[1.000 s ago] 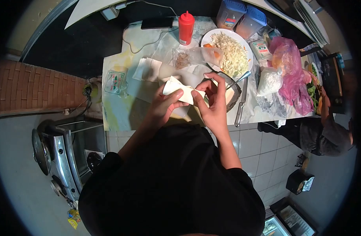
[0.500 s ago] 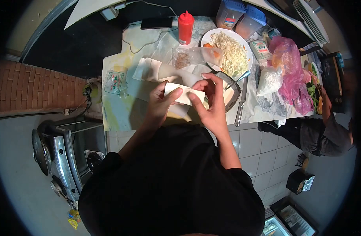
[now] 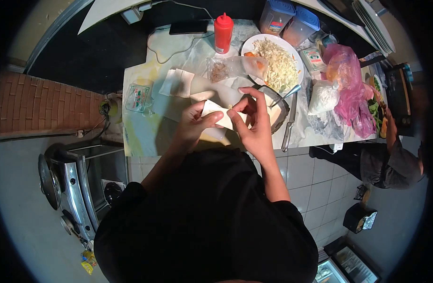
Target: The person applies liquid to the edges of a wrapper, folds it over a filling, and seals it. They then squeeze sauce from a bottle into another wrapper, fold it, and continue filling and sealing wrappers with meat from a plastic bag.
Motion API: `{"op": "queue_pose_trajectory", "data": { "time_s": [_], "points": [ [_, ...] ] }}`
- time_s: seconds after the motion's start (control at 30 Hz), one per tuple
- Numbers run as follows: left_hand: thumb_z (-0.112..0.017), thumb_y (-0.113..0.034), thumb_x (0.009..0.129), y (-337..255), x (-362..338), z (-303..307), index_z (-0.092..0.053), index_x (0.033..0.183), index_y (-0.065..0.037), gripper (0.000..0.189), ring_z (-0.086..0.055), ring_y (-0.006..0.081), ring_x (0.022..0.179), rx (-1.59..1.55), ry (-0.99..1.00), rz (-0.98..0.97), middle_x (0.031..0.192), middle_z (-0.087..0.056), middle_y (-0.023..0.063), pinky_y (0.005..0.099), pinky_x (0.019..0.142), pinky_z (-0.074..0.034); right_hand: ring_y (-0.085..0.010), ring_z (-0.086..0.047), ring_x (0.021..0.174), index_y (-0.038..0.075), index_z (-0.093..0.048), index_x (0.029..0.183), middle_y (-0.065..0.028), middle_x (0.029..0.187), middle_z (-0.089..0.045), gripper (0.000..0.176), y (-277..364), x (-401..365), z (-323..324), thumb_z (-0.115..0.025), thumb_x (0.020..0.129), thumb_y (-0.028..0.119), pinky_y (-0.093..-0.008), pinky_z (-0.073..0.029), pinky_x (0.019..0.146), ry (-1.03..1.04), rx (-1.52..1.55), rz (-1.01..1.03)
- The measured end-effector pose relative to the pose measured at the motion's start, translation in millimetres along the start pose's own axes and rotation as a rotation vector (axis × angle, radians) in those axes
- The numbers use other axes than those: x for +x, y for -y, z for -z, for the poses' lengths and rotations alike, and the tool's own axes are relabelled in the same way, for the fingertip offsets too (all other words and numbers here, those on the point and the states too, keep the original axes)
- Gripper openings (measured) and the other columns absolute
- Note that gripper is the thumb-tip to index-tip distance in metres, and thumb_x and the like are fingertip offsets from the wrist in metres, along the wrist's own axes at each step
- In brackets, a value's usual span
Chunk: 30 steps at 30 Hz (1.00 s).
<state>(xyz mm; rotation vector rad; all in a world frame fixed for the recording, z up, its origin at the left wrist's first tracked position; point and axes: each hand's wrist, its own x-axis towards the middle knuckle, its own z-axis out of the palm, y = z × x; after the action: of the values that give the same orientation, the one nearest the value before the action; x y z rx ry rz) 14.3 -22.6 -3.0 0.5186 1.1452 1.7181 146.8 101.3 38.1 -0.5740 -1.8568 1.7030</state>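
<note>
Above the near part of the tabletop, left of its centre, a folded pale wrapper is held clear of the surface between two hands. The left hand grips the left end: the thumb lies across the upper face and the fingers support from below. The right hand pinches the right end under its thumb, with the index finger raised and arched. The fingertips beneath the wrapper are hidden; their exact contact cannot be told. The opposed thumbs presumably hold the fold flat and prevent it from springing open.

A stack of square wrappers lies beyond the left hand, towards the left edge, apparently for easy reach. A clear bag of brownish shreds lies beyond both hands, its right end overlapping the plate of shredded cabbage. The dark dish stands just beside the right hand and partly behind it; a spoon leans on its rim, handle outward, probably for quick pick-up. The knife lies to the right of the dish with its handle at the near edge, where it is easily grasped
</note>
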Motion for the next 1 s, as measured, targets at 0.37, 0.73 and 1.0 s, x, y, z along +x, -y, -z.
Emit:
{"op": "queue_pose_trajectory", "data": {
  "time_s": [0.37, 0.73, 1.0],
  "points": [
    [-0.068, -0.010, 0.094, -2.1, 1.0, -4.5, -0.065, 0.105, 0.000, 0.015, -0.067, 0.0102, 0.085, 0.002, -0.021, -0.010, 0.095, -0.070, 0.0059, 0.0285, 0.075, -0.058, -0.0124, -0.060, 0.080, 0.005, -0.048, 0.128, -0.0047, 0.085, -0.061, 0.044, -1.6, 0.0, 0.2, -0.064, 0.089, -0.005, -0.0271, -0.048, 0.078, 0.006, 0.017, 0.045],
    [-0.062, -0.013, 0.099, -6.0, 0.5, -4.3, -0.065, 0.106, 0.004, 0.018, -0.067, 0.0122, 0.089, 0.065, -0.005, -0.029, 0.098, -0.069, 0.0070, 0.0295, 0.078, -0.060, -0.0123, -0.058, 0.079, 0.005, -0.046, 0.130, -0.0047, 0.086, -0.060, 0.047, -0.3, 1.3, -1.7, -0.062, 0.088, -0.007, -0.0264, -0.047, 0.075, 0.016, 0.013, 0.051],
    [-0.059, -0.014, 0.100, -6.6, -0.1, -7.7, -0.065, 0.109, 0.004, 0.021, -0.068, 0.0130, 0.091, 0.083, -0.035, -0.062, 0.100, -0.069, 0.0081, 0.0308, 0.081, -0.060, -0.0107, -0.057, 0.078, 0.005, -0.045, 0.130, -0.0036, 0.086, -0.059, 0.046, 1.2, 0.4, -2.6, -0.062, 0.089, -0.007, -0.0245, -0.046, 0.070, 0.007, 0.026, 0.046]
  ]
}}
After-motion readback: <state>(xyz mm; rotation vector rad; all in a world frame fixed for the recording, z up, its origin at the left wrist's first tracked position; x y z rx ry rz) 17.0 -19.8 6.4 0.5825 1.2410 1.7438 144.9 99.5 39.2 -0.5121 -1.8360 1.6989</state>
